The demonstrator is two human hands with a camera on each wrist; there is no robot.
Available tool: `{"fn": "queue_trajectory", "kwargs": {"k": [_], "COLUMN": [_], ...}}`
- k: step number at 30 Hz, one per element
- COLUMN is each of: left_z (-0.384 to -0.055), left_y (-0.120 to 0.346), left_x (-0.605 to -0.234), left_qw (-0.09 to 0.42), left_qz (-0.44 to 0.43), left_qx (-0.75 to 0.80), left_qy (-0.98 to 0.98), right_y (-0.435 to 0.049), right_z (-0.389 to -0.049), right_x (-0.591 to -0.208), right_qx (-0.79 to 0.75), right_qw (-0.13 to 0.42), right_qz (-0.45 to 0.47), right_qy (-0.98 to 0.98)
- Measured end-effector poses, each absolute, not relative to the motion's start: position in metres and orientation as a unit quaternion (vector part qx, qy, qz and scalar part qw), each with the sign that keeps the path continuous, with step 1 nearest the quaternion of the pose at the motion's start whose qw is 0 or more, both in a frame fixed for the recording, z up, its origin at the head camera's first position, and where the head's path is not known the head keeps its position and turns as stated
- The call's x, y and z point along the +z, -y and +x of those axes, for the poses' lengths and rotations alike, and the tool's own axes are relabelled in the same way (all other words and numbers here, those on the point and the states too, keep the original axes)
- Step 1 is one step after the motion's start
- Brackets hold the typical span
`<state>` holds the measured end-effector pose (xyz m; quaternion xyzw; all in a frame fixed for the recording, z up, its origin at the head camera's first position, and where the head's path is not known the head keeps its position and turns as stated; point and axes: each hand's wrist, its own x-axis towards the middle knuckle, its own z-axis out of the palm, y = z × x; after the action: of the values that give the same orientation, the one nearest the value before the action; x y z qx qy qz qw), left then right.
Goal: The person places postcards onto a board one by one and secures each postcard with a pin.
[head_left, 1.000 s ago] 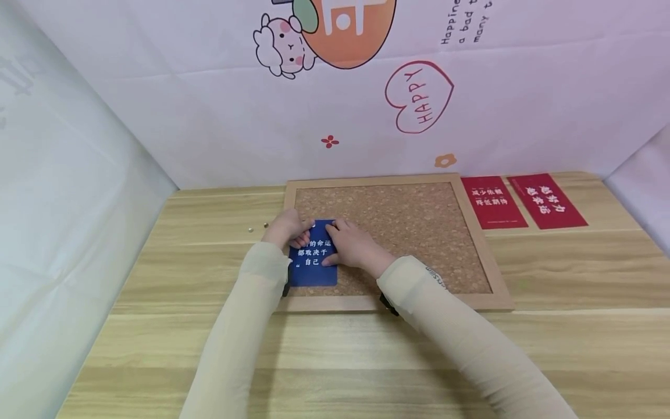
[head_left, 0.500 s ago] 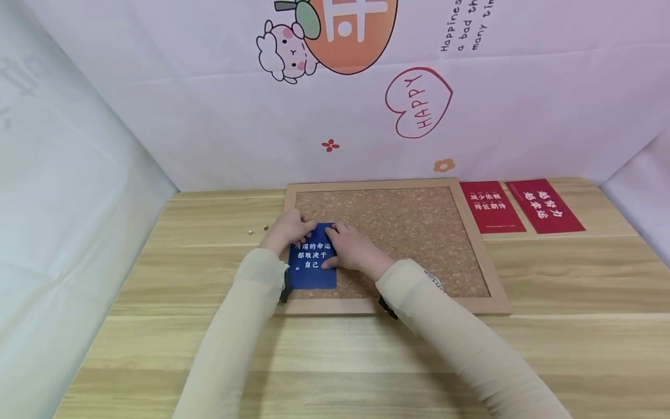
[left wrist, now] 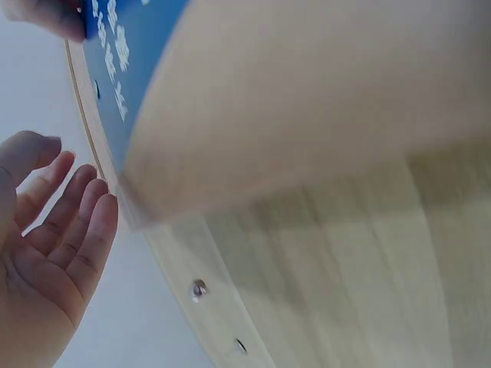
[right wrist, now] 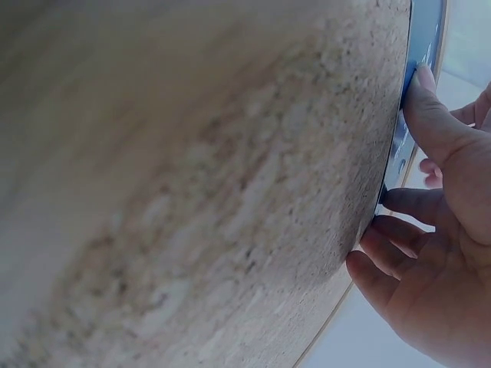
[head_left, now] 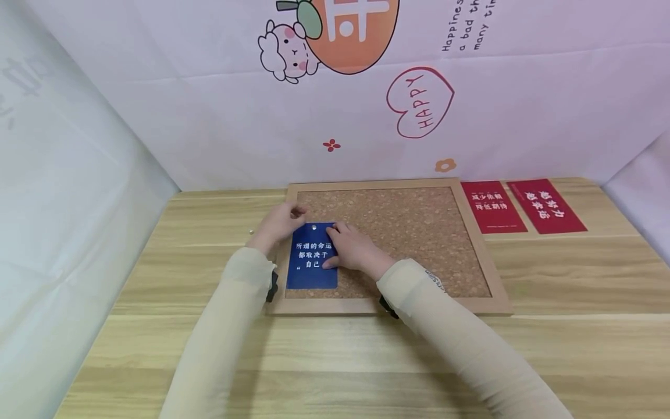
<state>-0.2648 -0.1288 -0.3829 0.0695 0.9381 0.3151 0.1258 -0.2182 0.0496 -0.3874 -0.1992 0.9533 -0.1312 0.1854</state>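
Note:
A blue card with white lettering lies on the left part of the corkboard. Near its top edge shows a small silvery thumbtack. My left hand hovers over the board's left frame, just off the card's upper left corner; in the left wrist view its fingers are loosely bent with nothing between them. My right hand rests along the card's right edge. In the right wrist view its thumb touches the card while the other fingertips meet the cork surface.
Two more thumbtacks, one silvery and one seen edge-on, lie on the wooden table left of the board. Two red cards, one nearer and one farther right, lie beyond its right side. A printed white cloth stands behind.
My left hand has come off the top of the card and moved left and slightly up, uncovering the thumbtack there. The right hand stays in place on the card's edge.

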Motion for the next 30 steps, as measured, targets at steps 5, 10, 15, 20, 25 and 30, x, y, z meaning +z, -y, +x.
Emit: {"fn": "queue_trajectory", "kwargs": {"k": [5,10,15,20,25,30], "left_z": [-0.264,-0.264,-0.263,-0.264,-0.264,-0.264], "left_y": [0.136,0.142,0.146,0.148,0.15,0.153], "left_x": [-0.384,-0.387,-0.389,-0.39,-0.391,-0.393], "left_qw": [0.125,0.114,0.112,0.116,0.12,0.128], "left_qz": [0.087,0.105,0.125,0.132,0.13,0.119], "left_qx": [0.309,0.292,0.276,0.273,0.278,0.295], "left_qy": [-0.939,-0.944,-0.946,-0.946,-0.944,-0.94], "right_y": [-0.05,-0.049,-0.049,-0.049,-0.049,-0.049], "right_z": [-0.218,-0.217,-0.217,-0.216,-0.216,-0.218], "right_x": [-0.387,-0.387,-0.386,-0.386,-0.387,-0.388], "right_qx": [-0.129,-0.13,-0.132,-0.13,-0.129,-0.129], "right_qw": [0.186,0.185,0.184,0.181,0.181,0.183], "right_qz": [-0.196,-0.198,-0.197,-0.198,-0.198,-0.197], "right_qy": [-0.954,-0.954,-0.954,-0.954,-0.955,-0.955]}}
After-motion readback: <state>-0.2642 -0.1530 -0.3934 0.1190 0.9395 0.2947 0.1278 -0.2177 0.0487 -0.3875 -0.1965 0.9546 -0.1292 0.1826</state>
